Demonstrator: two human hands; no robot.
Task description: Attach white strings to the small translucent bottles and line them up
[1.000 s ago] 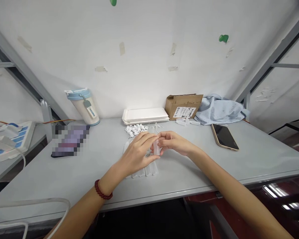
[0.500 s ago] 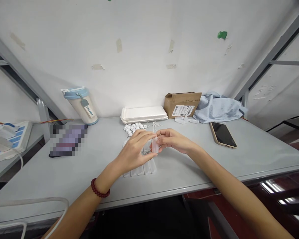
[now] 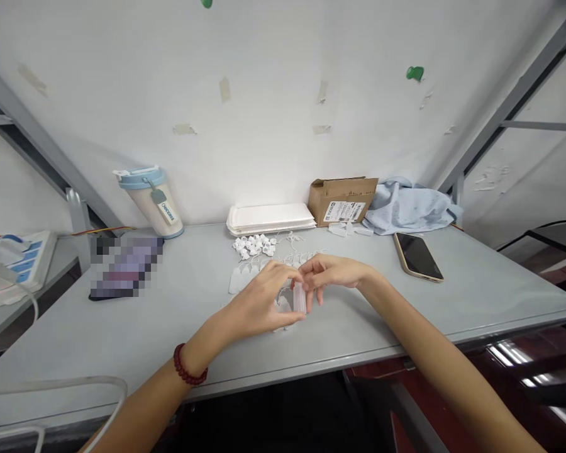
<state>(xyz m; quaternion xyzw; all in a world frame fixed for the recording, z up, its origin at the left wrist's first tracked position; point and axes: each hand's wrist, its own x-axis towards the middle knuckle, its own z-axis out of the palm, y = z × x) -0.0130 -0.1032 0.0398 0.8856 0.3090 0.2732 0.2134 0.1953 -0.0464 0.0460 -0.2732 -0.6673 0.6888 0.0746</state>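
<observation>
A small translucent plastic bottle [image 3: 299,298] is held upright above the table between the thumb and fingers of my left hand [image 3: 259,299]. My right hand [image 3: 332,272] pinches at the bottle's top end, its thumb and forefinger touching it while the lower fingers hang beside it. Whether a cap or string is in that pinch is hidden. Under and behind my hands lie several flat translucent pieces with thin strings [image 3: 239,279], partly covered by my left hand. A pile of small white caps [image 3: 255,245] lies just beyond.
White trays [image 3: 271,217] are stacked by the wall, beside a cardboard box [image 3: 343,200] with clear pieces [image 3: 349,230] in front. A blue cloth [image 3: 408,207] and a phone [image 3: 418,257] are at right. At left stand a tumbler [image 3: 151,204] and a power strip [image 3: 21,267].
Both hands have come lower and nearer to me with the bottle. More of the stringed pieces behind them now show. My right fingers have shifted toward the bottle's top.
</observation>
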